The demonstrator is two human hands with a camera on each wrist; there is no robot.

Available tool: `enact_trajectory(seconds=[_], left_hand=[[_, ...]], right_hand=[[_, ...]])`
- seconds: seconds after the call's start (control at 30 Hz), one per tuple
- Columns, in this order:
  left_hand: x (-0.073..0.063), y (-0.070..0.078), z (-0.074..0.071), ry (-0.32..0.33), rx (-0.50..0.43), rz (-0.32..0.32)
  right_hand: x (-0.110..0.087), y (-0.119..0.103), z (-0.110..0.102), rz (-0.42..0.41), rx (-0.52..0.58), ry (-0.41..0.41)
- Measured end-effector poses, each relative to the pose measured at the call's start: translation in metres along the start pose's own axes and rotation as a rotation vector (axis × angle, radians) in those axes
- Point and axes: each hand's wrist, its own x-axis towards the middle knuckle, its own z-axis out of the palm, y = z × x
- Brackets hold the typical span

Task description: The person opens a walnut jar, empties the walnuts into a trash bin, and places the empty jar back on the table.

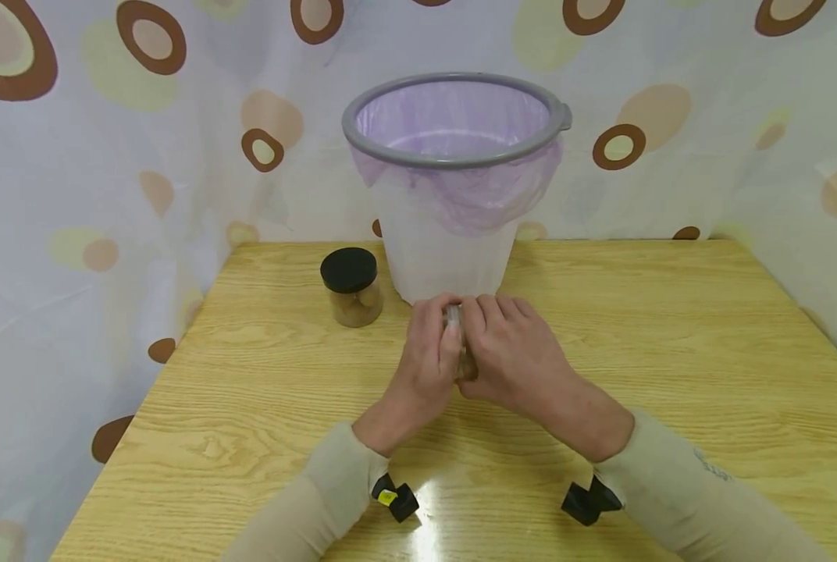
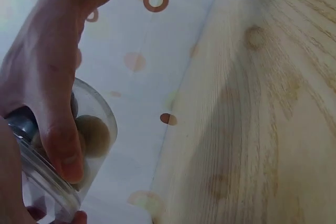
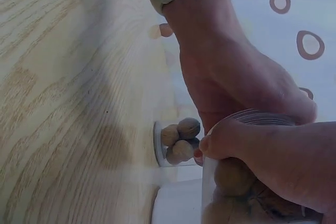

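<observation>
Clear jar (image 3: 244, 192) of walnuts (image 2: 93, 136) is in both hands, mid-table, just on the near side of the bin (image 1: 446, 257). Left hand (image 1: 418, 367) wraps the jar body, thumb laid along the wall. Right hand (image 1: 513, 351) grips the right end by the threaded neck, fingers curled over the far side. Hands sit close together, jar between them. Jar is on its side, roughly left-right. Can't tell if its mouth is covered: right hand hides that end. Can't tell whether the jar touches the table (image 1: 250, 414) either.

Second jar (image 1: 356, 306): upright on the table, left of the bin, beyond the left hand. Black lid (image 1: 349, 269) on, more walnuts inside per the right wrist view.

Bin stands at the far side, whitish body, gray ring (image 1: 454, 162) round the top, purple liner (image 1: 489, 199) folded over the edge. Table is light wood grain. Spotted curtain (image 1: 208, 156) behind and along both sides. Beige sleeves (image 1: 334, 484), black wrist mount (image 1: 394, 498) on each.
</observation>
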Motion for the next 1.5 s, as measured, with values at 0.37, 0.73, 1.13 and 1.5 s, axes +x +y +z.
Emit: enact_trajectory(seconds=[0.37, 0.73, 1.13, 1.5], left_hand=[[0.004, -0.001, -0.007, -0.127, -0.153, -0.269], [-0.004, -0.006, -0.024, -0.274, -0.282, -0.148], [-0.008, -0.013, -0.036, -0.331, -0.368, -0.144], [-0.005, -0.008, -0.040, -0.416, -0.337, -0.431]], right_hand=[[-0.002, -0.002, 0.006, -0.016, -0.050, -0.023], [-0.001, 0.002, -0.002, 0.000, -0.014, -0.085], [-0.002, 0.002, -0.007, -0.006, 0.020, -0.108], [-0.005, 0.001, -0.005, -0.006, 0.026, -0.141]])
